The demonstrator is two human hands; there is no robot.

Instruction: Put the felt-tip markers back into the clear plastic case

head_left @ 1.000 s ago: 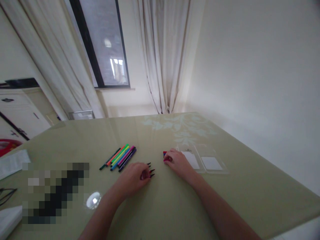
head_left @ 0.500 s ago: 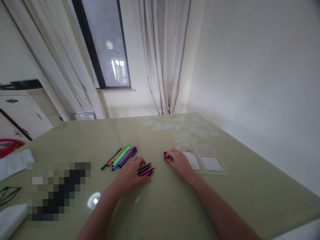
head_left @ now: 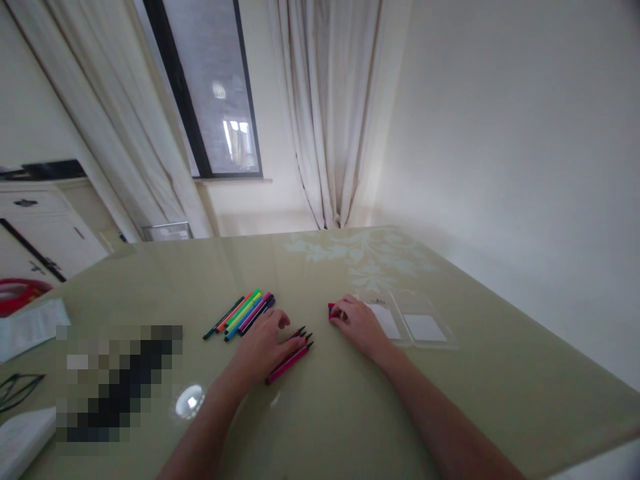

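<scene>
My left hand is over a small group of uncapped markers, its thumb on or just above them and its index finger raised apart. Dark tips stick out to the right, and the palm hides most of the barrels. A pink marker lies along the near side of the thumb. Farther right, my right hand has its fingers curled in a pinch around small red and blue pieces that look like marker caps. The fingers cover most of them.
Several coloured markers lie side by side beyond my left hand. A clear, opened plastic case with white inserts is beside my right wrist. Glasses and a white item are at the left; a wall borders the right side.
My left thumb has lifted and shifted over the uncapped markers. The pink marker now lies exposed on the near side of that hand. My right hand has stayed put.
</scene>
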